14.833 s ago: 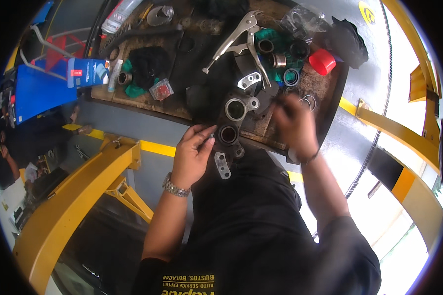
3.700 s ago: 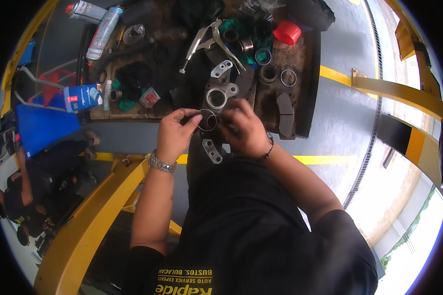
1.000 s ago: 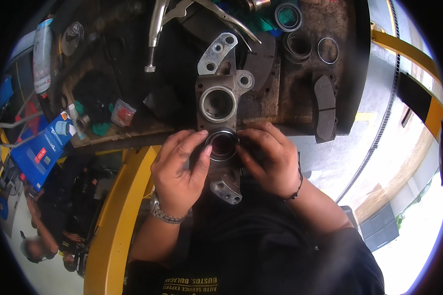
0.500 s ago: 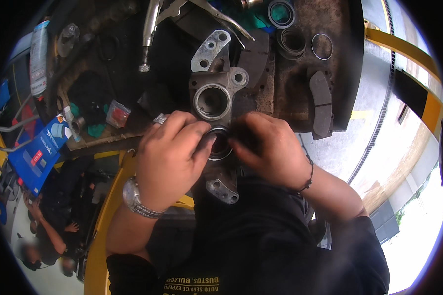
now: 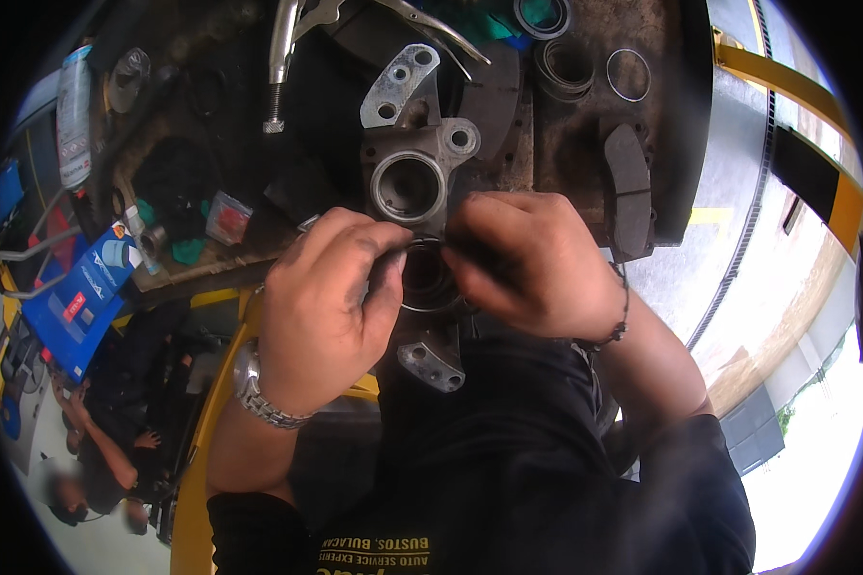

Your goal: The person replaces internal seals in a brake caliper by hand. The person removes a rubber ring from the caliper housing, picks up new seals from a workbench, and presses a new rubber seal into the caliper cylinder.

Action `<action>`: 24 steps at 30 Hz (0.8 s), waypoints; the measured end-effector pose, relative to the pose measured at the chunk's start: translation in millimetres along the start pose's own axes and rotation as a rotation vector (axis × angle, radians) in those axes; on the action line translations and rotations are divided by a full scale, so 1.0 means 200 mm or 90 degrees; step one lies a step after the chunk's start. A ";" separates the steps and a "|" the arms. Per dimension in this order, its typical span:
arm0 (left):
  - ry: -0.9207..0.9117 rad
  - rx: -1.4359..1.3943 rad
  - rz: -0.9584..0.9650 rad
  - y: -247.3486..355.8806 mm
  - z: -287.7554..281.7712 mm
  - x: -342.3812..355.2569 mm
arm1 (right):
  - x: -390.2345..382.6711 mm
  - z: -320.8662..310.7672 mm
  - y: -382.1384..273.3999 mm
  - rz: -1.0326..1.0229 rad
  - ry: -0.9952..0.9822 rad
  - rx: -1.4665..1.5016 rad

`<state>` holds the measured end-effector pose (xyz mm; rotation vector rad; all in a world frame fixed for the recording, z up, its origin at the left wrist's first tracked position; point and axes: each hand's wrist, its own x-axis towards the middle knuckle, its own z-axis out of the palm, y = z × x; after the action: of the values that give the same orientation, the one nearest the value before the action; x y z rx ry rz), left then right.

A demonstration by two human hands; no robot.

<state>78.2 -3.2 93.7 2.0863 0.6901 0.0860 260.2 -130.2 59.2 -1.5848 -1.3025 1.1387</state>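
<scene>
A metal brake caliper (image 5: 390, 88) with two round bores lies before me, one end toward my body. Its far bore (image 5: 408, 188) is uncovered, with a bright rim and a dark inside. My left hand (image 5: 328, 287) is bent around the left side of the near bore (image 5: 426, 278), fingertips at its upper rim and thumb at its left edge. On the opposite side, my right hand (image 5: 539, 264) has its fingers curled in and its thumb tip at the bore's edge. Those right fingertips are in dark shadow, so anything small between them cannot be made out.
Locking pliers (image 5: 283, 67) lie beyond the caliper. On the bench's right are a brake pad (image 5: 628, 192), a thin ring (image 5: 629, 76) and a dark cylindrical part (image 5: 564, 72). A spray can (image 5: 75, 115) and a small plastic bag (image 5: 228, 218) are at left. Other people appear lower left.
My left thumb has drawn back slightly from the near bore. The right hand has shifted a little, its fingers more tightly curled. The caliper appears slightly higher in the picture.
</scene>
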 end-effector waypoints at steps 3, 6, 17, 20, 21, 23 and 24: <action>0.014 0.039 -0.009 -0.03 0.03 -0.04 | -0.03 0.06 0.02 -0.011 0.042 -0.087; 0.022 0.062 -0.004 -0.06 0.06 -0.10 | -0.09 0.15 0.05 0.011 0.062 -0.121; 0.044 -0.081 -0.130 -0.09 0.08 -0.11 | -0.12 0.19 -0.01 0.201 0.088 -0.024; 0.054 -0.139 -0.168 -0.11 0.11 -0.13 | -0.10 0.17 -0.03 0.261 0.066 -0.005; 0.059 -0.151 -0.179 -0.11 0.12 -0.13 | -0.10 0.17 -0.04 0.281 0.058 0.002; 0.092 -0.291 -0.265 -0.08 0.14 -0.14 | -0.12 0.16 -0.03 0.305 0.058 0.040; 0.109 -0.361 -0.307 -0.07 0.15 -0.14 | -0.13 0.16 -0.02 0.315 0.058 0.058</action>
<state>57.6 -33.9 71.8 1.3456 1.1101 0.1668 225.9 -153.4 57.3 -1.9237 -0.8027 1.3763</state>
